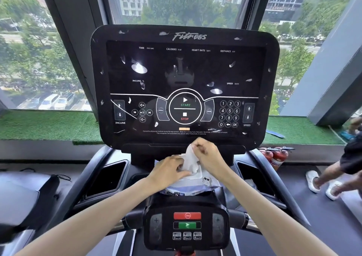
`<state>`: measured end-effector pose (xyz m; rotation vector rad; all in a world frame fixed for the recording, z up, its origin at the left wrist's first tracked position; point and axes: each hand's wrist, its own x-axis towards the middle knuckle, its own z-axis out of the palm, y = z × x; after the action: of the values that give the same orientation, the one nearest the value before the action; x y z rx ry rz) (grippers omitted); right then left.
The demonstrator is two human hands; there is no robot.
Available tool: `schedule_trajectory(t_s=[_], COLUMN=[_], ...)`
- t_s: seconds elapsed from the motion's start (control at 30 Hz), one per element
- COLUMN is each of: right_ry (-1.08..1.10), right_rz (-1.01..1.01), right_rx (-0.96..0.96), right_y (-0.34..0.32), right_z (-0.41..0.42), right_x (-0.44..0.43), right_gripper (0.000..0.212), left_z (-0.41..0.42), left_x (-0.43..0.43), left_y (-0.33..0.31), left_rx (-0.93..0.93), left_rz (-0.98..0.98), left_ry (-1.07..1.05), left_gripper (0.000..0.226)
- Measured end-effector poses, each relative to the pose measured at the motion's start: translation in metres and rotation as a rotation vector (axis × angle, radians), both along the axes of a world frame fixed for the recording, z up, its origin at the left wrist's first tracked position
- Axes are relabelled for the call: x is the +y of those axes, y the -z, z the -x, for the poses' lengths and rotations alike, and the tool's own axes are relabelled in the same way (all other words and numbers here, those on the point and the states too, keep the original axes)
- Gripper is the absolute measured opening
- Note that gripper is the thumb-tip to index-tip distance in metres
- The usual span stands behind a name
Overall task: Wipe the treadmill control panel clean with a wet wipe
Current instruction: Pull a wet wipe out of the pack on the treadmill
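The black treadmill control panel (184, 83) stands upright in front of me, dotted with white smears and specks across the screen and frame. Below it, a pack of wet wipes (193, 187) lies on the console ledge with its white lid area showing. A white wet wipe (191, 158) sticks up out of the pack. My right hand (207, 153) pinches the top of the wipe. My left hand (169, 170) presses down on the pack and touches the wipe's lower part.
A lower console (187, 224) with red stop and green start buttons sits near me. Two cup holders (106, 177) (254, 175) flank the pack. Red fire extinguishers (274, 155) stand at the right. Another person's legs and white shoes (321, 181) are at the far right.
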<state>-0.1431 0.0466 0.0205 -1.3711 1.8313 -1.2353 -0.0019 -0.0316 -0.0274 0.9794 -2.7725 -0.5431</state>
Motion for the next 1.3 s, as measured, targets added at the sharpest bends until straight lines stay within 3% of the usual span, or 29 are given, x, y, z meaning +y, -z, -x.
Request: schedule_trajectory(t_s=[0.23,0.4,0.57,0.77,0.87,1.03,1.13,1.2,1.3], right_ry=[0.075,0.208,0.241,0.074,-0.122,-0.230,-0.228,-0.318,-0.444], right_rz=[0.099,0.127,-0.053,-0.469,-0.611,-0.626,-0.572,-0.661,-0.793], right_rx=[-0.153,-0.139,-0.119,-0.056,0.047,0.226,0.333,0.391,0.402], right_y=[-0.025,-0.033,-0.020,0.007,0.014,0.021,0.019,0.021,0.032], right_z=[0.007,0.016,0.033,0.046,0.042,0.031,0.032,0.030,0.027], right_x=[-0.005,-0.003,0.001,0.013,0.018,0.016,0.011,0.011,0.012], right_gripper=[0.019,0.025,0.035,0.026,0.026,0.035,0.035,0.041,0.053], left_z=[0.003,-0.003,0.002,0.021,0.018,0.014,0.018,0.014,0.002], left_x=[0.003,-0.003,-0.002,0.004,0.002,0.000,0.002,0.003,0.001], left_y=[-0.001,0.002,0.004,0.005,0.010,0.010,0.008,0.007,0.006], left_rx=[-0.049,0.091,0.168,0.120,0.102,-0.012,-0.015,-0.005,0.120], left_rz=[0.024,-0.093,-0.077,-0.058,-0.023,0.023,0.053,0.035,0.285], left_ry=[-0.004,0.065,0.123,0.161,0.164,0.186,0.208,0.286,0.372], left_gripper=[0.032,0.013,0.011,0.008,0.009,0.025,0.019,0.018,0.022])
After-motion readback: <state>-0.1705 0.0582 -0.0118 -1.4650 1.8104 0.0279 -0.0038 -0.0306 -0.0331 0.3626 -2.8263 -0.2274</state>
